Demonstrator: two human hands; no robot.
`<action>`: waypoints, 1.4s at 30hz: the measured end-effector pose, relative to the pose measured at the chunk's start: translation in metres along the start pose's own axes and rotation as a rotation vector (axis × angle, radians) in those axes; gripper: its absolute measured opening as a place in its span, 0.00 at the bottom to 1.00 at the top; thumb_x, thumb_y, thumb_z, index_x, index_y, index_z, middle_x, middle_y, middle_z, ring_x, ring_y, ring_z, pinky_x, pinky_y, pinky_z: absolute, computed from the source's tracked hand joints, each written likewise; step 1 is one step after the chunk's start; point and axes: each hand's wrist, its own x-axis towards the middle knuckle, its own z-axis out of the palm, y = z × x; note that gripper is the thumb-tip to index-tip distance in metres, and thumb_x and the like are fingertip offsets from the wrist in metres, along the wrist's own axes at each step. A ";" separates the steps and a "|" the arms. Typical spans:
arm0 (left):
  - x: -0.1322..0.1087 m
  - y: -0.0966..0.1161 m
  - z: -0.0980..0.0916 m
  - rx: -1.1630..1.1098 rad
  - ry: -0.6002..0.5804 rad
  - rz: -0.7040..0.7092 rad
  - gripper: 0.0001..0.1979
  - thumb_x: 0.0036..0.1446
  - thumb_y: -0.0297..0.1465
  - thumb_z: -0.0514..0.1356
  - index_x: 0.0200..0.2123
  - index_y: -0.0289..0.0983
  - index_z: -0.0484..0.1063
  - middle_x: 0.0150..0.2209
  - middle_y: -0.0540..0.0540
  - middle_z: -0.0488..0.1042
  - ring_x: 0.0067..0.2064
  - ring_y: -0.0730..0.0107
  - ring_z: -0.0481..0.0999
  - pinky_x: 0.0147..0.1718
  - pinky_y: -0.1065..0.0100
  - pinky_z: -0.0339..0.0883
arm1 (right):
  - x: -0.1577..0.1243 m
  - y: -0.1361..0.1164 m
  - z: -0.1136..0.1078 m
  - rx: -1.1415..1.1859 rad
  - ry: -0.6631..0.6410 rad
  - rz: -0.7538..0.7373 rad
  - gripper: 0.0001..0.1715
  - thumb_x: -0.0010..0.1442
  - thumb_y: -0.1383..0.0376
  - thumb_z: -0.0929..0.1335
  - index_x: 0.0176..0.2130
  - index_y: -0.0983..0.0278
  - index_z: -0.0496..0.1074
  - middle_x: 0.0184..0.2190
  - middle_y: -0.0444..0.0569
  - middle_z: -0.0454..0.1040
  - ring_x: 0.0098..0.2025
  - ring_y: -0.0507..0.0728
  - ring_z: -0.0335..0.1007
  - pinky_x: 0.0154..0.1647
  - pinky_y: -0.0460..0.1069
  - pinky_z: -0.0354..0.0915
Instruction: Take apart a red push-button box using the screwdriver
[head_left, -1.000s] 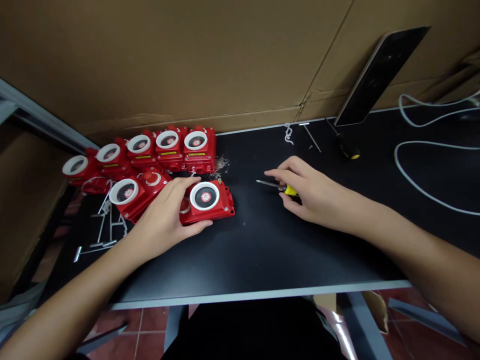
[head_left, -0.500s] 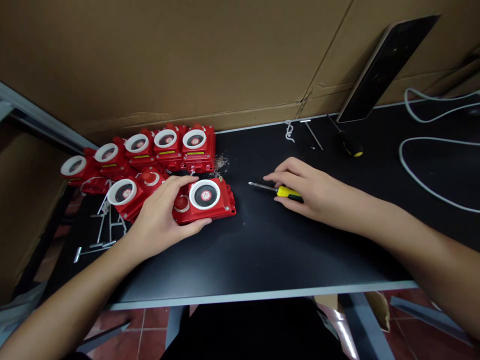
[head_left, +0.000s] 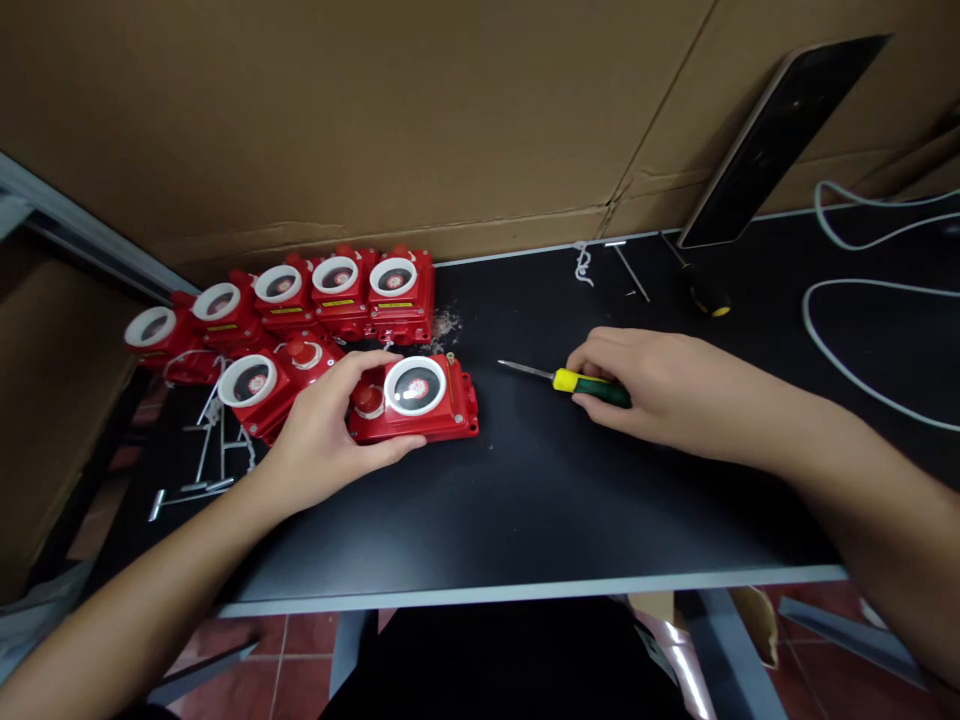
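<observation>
My left hand (head_left: 330,415) is closed around the left part of a red box (head_left: 450,405) with a white-ringed round window and a red knob. Its thumb lies along the near side and its fingers along the far side; the box rests on the table. To the right, my right hand (head_left: 637,385) has its thumb and fingers closed on the yellow and dark green handle of a screwdriver (head_left: 566,381). The metal shaft points left toward the box, with a gap between them. Behind my left hand lies a similar red box (head_left: 274,400), partly hidden.
Several more red boxes (head_left: 401,305) stand in a row at the back left, beside some crumbs (head_left: 446,325). T-shaped metal rods (head_left: 202,465) lie at the left. A dark-handled screwdriver (head_left: 709,290), a T-shaped rod (head_left: 631,272) and a white cable (head_left: 847,365) are at the right.
My right hand has slid to the right along the screwdriver handle, and its fingers have closed on it. My left hand stays on the red box. The view has shifted slightly.
</observation>
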 end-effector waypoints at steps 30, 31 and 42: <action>-0.002 0.003 0.000 -0.118 -0.239 0.225 0.35 0.65 0.49 0.80 0.68 0.45 0.75 0.63 0.38 0.84 0.63 0.45 0.86 0.67 0.46 0.81 | 0.012 -0.050 -0.005 1.146 0.715 0.038 0.16 0.63 0.61 0.87 0.48 0.57 0.86 0.42 0.47 0.88 0.32 0.55 0.81 0.27 0.48 0.81; -0.002 0.002 0.000 -0.115 -0.239 0.227 0.35 0.65 0.50 0.79 0.68 0.45 0.75 0.63 0.38 0.84 0.63 0.45 0.86 0.67 0.45 0.81 | 0.012 -0.050 -0.004 1.139 0.722 0.037 0.16 0.63 0.61 0.87 0.48 0.57 0.86 0.42 0.48 0.87 0.33 0.56 0.81 0.27 0.49 0.81; -0.001 0.002 0.000 -0.105 -0.212 0.286 0.35 0.65 0.47 0.80 0.68 0.46 0.74 0.63 0.39 0.84 0.61 0.47 0.87 0.65 0.49 0.81 | 0.014 -0.049 -0.001 1.148 0.723 0.007 0.15 0.64 0.69 0.84 0.49 0.59 0.86 0.42 0.48 0.88 0.35 0.56 0.82 0.27 0.48 0.82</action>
